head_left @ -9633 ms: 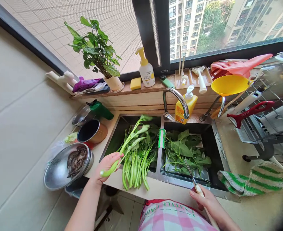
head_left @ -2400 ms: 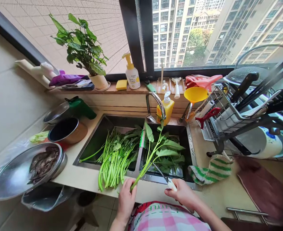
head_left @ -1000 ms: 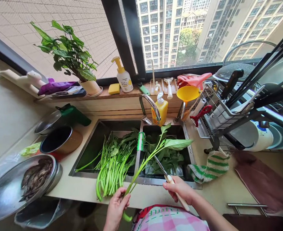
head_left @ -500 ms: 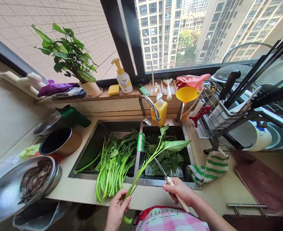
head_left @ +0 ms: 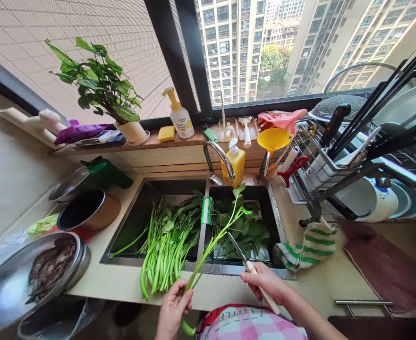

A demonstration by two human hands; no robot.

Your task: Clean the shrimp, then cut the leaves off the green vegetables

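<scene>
My left hand (head_left: 177,302) is closed round the lower end of a long leafy green stalk (head_left: 209,248), whose leafy tip leans over the right sink basin. In my right hand (head_left: 263,282) is a small knife (head_left: 252,269) with a cream handle. Its narrow blade points up and left, just right of the stalk; whether they touch I cannot tell. Beyond my left hand, a bunch of leafy greens (head_left: 165,257) lies in the left basin, stem ends hanging over the front rim. Loose green leaves (head_left: 252,231) fill much of the right basin (head_left: 277,219).
A faucet (head_left: 222,150) arches over the divider, where a green-and-white cloth (head_left: 207,210) hangs. Pots (head_left: 101,212) and a metal bowl (head_left: 5,278) stand left. At right are a dish rack (head_left: 321,165), a striped cloth (head_left: 316,245) and a brown towel (head_left: 381,264).
The large leaf that stuck out to the right near the stalk's tip is gone from it, leaving a smaller leaf there. Both hands have stayed nearly in place.
</scene>
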